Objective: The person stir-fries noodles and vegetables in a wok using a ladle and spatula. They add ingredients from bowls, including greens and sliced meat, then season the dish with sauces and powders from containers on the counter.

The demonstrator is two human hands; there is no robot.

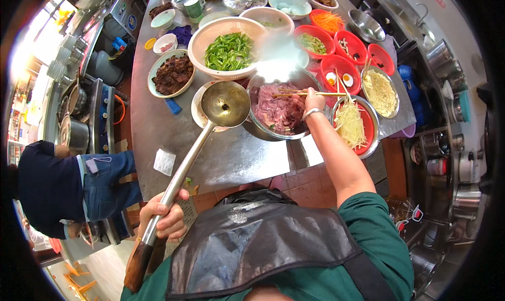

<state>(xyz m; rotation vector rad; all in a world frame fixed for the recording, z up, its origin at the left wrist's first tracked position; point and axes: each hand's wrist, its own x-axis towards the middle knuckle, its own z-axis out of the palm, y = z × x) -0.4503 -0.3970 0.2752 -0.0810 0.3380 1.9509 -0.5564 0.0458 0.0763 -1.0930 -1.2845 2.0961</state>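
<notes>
My left hand [169,220] grips the steel handle of a long ladle [193,153], just above its wooden end. The ladle's bowl is over a white plate [198,110] on the steel table and holds a little oily residue. My right hand [315,103], with a silver bangle at the wrist, holds a pair of wooden chopsticks [292,93]. They lie level across a steel mixing bowl [286,135] of sliced raw meat [272,111]. Some fingers of that hand are hidden at the meat. Right of the wrist stands a bowl of pale julienned strips [350,129].
Behind the mixing bowl stand a colander [195,58] of cut green peppers, a bowl of dark cooked meat [173,75] and red baskets [340,75] of ingredients. A bowl of minced garlic [379,92] is at right. A person [51,190] stands by the stove at left. Glare hides part of the table.
</notes>
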